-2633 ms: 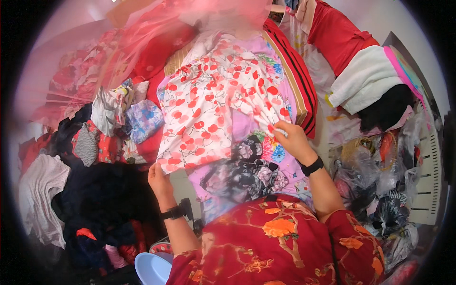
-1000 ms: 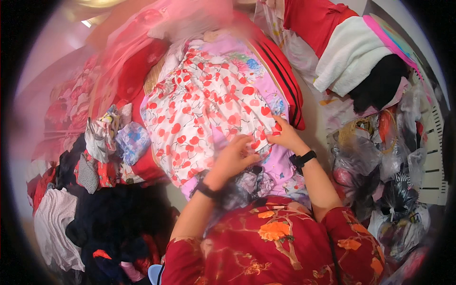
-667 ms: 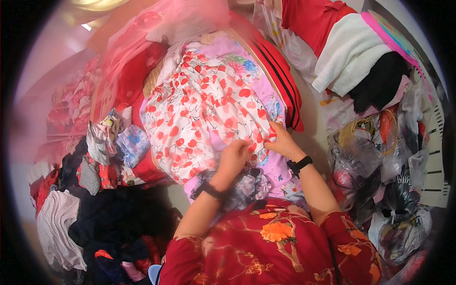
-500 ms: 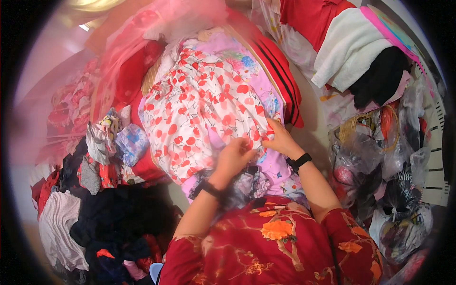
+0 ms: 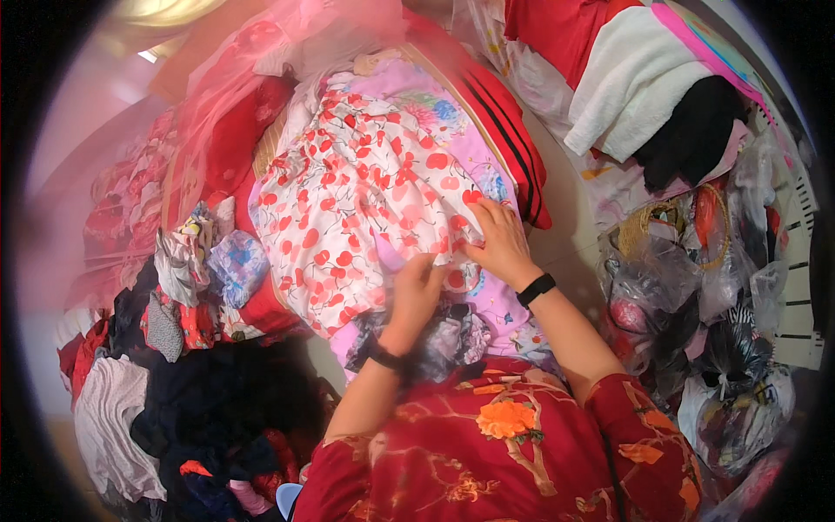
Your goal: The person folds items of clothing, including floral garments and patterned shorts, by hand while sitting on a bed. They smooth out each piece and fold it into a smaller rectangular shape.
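Note:
A thin white garment (image 5: pixel 348 200) printed with red cherries lies spread in front of me, on top of a lilac floral cloth (image 5: pixel 491 304). At its near edge my left hand (image 5: pixel 416 291) has its fingers closed on the fabric, thumb upward. Just to the right, my right hand (image 5: pixel 503 244) pinches the garment's right edge, with the thumb below and the fingers stretched over the cloth. Beneath my wrists sits a crumpled grey patterned garment (image 5: pixel 435 339). Dark bands circle both wrists.
Small folded clothes (image 5: pixel 237 268) and a dark clothes heap (image 5: pixel 217 409) lie at the left. Pink netting (image 5: pixel 235 96) hangs at the upper left. On the right are a white towel (image 5: pixel 635 83), a black cloth (image 5: pixel 691 135) and several filled plastic bags (image 5: pixel 661 287).
My right hand has shifted slightly left and up along the garment's edge, its fingers now reaching over the cloth. My left hand has turned more upright, slightly apart from the right.

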`<state>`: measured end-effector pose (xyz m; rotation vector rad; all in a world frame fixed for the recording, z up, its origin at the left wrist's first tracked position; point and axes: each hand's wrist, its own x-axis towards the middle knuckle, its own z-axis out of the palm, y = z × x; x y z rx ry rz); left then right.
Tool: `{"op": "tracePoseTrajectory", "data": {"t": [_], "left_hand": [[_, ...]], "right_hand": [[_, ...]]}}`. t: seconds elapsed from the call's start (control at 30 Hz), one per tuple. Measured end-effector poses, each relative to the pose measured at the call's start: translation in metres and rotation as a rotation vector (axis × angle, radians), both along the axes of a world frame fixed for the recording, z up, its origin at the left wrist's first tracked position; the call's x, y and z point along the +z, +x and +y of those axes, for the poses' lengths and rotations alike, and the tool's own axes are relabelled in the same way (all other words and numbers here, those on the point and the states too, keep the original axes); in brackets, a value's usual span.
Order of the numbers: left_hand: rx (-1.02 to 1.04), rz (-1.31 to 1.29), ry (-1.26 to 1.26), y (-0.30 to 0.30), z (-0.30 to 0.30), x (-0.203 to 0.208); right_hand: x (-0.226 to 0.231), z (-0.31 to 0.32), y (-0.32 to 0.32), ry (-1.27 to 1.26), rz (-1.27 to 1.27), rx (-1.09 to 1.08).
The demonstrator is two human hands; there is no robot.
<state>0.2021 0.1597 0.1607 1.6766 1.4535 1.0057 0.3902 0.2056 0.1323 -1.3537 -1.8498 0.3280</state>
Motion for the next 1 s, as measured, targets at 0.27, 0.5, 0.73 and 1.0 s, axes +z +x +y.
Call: {"op": "tracePoseTrajectory", "data": {"t": [0.27, 0.5, 0.73, 1.0], "left_hand": [[0.082, -0.199, -0.058, -0.020, 0.004, -0.011], [-0.036, 0.080, -0.199, -0.010, 0.000, -0.008], [-0.268, 0.264, -0.213, -0.014, -0.003, -0.013], [-0.186, 0.138, -0.060, -0.053, -0.001, 0.025]], "right_hand": [[-0.011, 0.011, 0.008, 0.132, 0.016, -0.144], [-0.017, 0.012, 0.054, 0.065, 0.229, -0.403], [-0.037, 0.019, 0.064, 0.021, 0.352, -0.432], [-0.073, 0.014, 0.075, -0.096, 0.437, -0.312]]}}
